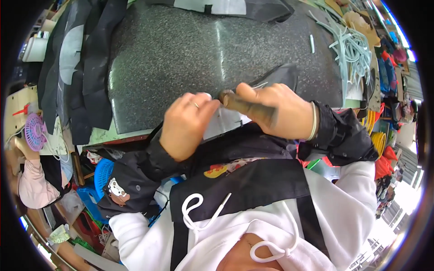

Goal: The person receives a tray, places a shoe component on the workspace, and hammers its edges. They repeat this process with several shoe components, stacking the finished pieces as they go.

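At the near edge of the dark speckled slab (167, 58), my two hands are close together. My left hand (187, 122), with a ring on one finger, is closed with its fingertips on the edge of a black sheet piece (285, 77) that has a pale patch. My right hand (285, 110) is wrapped round a thick brown tool (246, 107) with a dark, rounded end. That end lies just beside my left fingertips. Motion smears the tool, and I cannot make out its exact kind. The black piece lies under both hands and partly hangs toward my lap.
Black sheet pieces (97, 67) with pale patches drape over the slab's left side; another (253, 9) lies at the far edge. Pale blue-grey strips (355, 54) are heaped at right. A purple fan (35, 131) stands at left, near another person's pink sleeve (36, 185).
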`<act>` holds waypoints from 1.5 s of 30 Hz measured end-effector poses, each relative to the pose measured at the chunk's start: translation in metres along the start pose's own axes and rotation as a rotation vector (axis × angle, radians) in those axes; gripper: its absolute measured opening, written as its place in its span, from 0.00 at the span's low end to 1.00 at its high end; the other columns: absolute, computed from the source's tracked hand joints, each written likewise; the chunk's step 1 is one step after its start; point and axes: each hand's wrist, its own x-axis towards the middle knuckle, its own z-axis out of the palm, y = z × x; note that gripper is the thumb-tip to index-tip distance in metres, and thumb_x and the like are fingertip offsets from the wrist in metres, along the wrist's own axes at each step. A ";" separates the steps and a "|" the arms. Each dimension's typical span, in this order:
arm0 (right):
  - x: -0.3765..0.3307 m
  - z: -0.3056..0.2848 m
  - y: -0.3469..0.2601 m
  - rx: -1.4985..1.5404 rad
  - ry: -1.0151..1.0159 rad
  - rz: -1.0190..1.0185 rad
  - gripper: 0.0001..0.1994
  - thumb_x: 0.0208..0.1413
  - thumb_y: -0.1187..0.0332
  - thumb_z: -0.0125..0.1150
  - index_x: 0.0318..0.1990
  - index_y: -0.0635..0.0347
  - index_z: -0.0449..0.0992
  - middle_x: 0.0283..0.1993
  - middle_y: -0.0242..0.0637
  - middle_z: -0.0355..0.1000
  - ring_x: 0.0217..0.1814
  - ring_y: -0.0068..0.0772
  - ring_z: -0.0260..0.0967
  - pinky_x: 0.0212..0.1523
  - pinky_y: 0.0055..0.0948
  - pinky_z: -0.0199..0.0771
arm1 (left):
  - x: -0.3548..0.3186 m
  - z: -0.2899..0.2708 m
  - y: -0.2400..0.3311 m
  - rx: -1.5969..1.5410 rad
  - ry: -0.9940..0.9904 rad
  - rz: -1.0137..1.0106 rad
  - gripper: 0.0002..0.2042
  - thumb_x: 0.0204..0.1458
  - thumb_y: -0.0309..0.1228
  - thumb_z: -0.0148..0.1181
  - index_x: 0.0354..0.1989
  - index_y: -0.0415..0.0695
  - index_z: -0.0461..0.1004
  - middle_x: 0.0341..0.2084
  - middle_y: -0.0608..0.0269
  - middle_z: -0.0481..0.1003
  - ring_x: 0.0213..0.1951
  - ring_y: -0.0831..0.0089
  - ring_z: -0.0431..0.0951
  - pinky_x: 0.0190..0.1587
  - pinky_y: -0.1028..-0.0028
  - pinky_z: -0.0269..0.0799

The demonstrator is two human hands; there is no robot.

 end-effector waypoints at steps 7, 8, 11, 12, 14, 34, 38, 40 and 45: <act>0.013 0.009 -0.005 -0.105 -0.101 0.019 0.12 0.56 0.71 0.56 0.48 0.56 0.74 0.35 0.46 0.72 0.31 0.49 0.72 0.28 0.40 0.72 | -0.017 -0.009 0.005 0.089 -0.005 0.063 0.10 0.45 0.26 0.62 0.38 0.45 0.76 0.34 0.67 0.73 0.32 0.66 0.74 0.34 0.67 0.73; 0.012 0.012 -0.007 -0.126 -0.128 -0.002 0.11 0.55 0.71 0.56 0.46 0.57 0.74 0.33 0.45 0.72 0.32 0.48 0.73 0.28 0.41 0.72 | -0.016 -0.007 0.004 0.062 0.019 0.034 0.10 0.45 0.25 0.61 0.37 0.45 0.76 0.34 0.66 0.73 0.33 0.66 0.74 0.33 0.67 0.73; 0.019 0.012 0.011 -0.075 0.062 0.009 0.13 0.56 0.71 0.57 0.49 0.59 0.73 0.38 0.45 0.71 0.29 0.51 0.70 0.28 0.41 0.71 | -0.011 -0.003 -0.002 0.010 0.077 0.005 0.09 0.45 0.25 0.60 0.37 0.44 0.75 0.34 0.64 0.73 0.33 0.65 0.75 0.33 0.67 0.73; 0.018 0.010 0.017 -0.058 0.144 0.016 0.14 0.57 0.72 0.58 0.51 0.61 0.73 0.41 0.45 0.71 0.28 0.52 0.69 0.28 0.41 0.70 | -0.013 -0.001 0.001 -0.029 0.084 -0.056 0.08 0.46 0.26 0.60 0.36 0.44 0.75 0.34 0.64 0.73 0.33 0.65 0.75 0.33 0.67 0.73; 0.005 0.005 0.028 -0.095 0.222 0.030 0.13 0.57 0.72 0.58 0.50 0.61 0.72 0.42 0.46 0.71 0.29 0.52 0.69 0.29 0.40 0.70 | -0.011 0.008 0.004 -0.124 0.104 -0.170 0.06 0.48 0.27 0.59 0.35 0.44 0.74 0.34 0.63 0.73 0.33 0.64 0.76 0.32 0.67 0.73; -0.049 -0.013 0.033 0.032 0.114 0.140 0.17 0.57 0.72 0.59 0.54 0.63 0.72 0.38 0.45 0.71 0.34 0.50 0.71 0.36 0.39 0.70 | 0.033 0.018 0.026 0.169 -0.123 0.108 0.16 0.48 0.31 0.57 0.46 0.44 0.77 0.37 0.65 0.71 0.33 0.72 0.71 0.33 0.73 0.69; -0.046 -0.008 0.038 0.017 0.189 0.164 0.17 0.57 0.72 0.59 0.54 0.63 0.72 0.36 0.44 0.70 0.33 0.48 0.70 0.35 0.37 0.70 | 0.026 0.019 0.019 0.187 -0.125 0.101 0.20 0.45 0.29 0.56 0.49 0.46 0.76 0.39 0.64 0.71 0.33 0.70 0.72 0.35 0.70 0.69; -0.044 -0.005 0.028 0.260 0.244 0.306 0.17 0.57 0.72 0.59 0.54 0.62 0.71 0.36 0.44 0.69 0.33 0.48 0.70 0.37 0.38 0.70 | 0.027 0.019 0.014 0.162 -0.054 0.118 0.19 0.45 0.29 0.56 0.49 0.47 0.76 0.39 0.64 0.71 0.33 0.70 0.71 0.35 0.70 0.68; -0.037 0.006 0.019 -0.068 0.175 0.045 0.16 0.57 0.73 0.58 0.53 0.62 0.71 0.36 0.43 0.68 0.32 0.46 0.70 0.34 0.36 0.69 | 0.017 0.007 0.001 0.034 -0.138 0.114 0.17 0.46 0.29 0.57 0.47 0.48 0.77 0.38 0.66 0.71 0.34 0.70 0.71 0.35 0.70 0.67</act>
